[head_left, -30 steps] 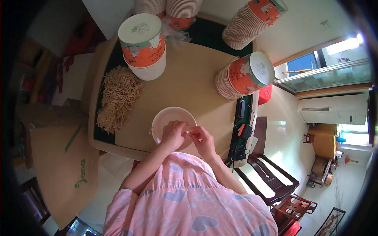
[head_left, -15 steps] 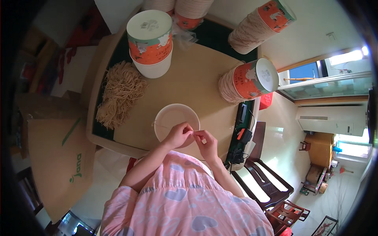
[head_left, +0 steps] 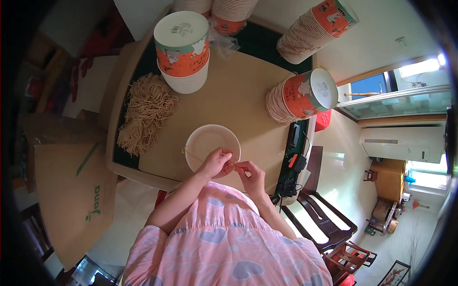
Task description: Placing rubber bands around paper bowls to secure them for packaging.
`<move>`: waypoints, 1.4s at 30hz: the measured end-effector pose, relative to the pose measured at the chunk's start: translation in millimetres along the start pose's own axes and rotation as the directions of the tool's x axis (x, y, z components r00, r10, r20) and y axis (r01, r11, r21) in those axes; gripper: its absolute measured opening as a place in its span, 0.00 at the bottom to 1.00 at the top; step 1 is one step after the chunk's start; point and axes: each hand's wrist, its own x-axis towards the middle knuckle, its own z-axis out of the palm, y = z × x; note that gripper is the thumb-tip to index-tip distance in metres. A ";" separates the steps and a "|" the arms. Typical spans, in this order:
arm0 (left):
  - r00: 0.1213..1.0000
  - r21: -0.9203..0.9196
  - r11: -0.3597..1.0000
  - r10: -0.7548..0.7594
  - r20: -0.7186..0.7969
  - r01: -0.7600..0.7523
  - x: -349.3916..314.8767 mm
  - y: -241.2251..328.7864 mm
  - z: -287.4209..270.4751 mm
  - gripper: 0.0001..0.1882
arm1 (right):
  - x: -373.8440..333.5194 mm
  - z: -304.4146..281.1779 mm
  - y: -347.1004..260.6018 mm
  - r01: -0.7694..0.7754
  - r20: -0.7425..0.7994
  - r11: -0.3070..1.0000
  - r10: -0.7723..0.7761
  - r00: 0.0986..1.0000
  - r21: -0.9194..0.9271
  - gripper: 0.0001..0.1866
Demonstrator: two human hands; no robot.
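Note:
A white paper bucket [head_left: 205,136] stands mouth-up at the table's near edge, right in front of me. A thin beige string [head_left: 194,156] runs from a knot at its left rim across the mouth to my hands. My left hand [head_left: 217,163], over the bucket's near right part, pinches the string. Just right of it, at the right rim, the fingertips of my right hand [head_left: 251,177] are pressed together at the string's end; the exact grip is too small to make out. A loose heap of beige strings [head_left: 148,114] lies left of the bucket.
Stacked orange-and-green printed buckets [head_left: 183,59] stand upside down behind the string heap. Another stack [head_left: 301,97] is at the right edge, a third [head_left: 317,32] at the back right. Black adapters and cables [head_left: 296,163] line the right edge. A cardboard box [head_left: 74,200] stands at left.
The bucket has shifted slightly left. The string across its mouth shows more clearly now. My right hand has dropped a little, and my left fingers have turned slightly.

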 end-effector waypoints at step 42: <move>0.681 0.789 0.144 0.612 0.403 -0.597 -34.1 41.1 8.2 0.02 | 17.9 6.9 21.3 -0.406 0.094 0.834 0.401 0.911 0.374 0.08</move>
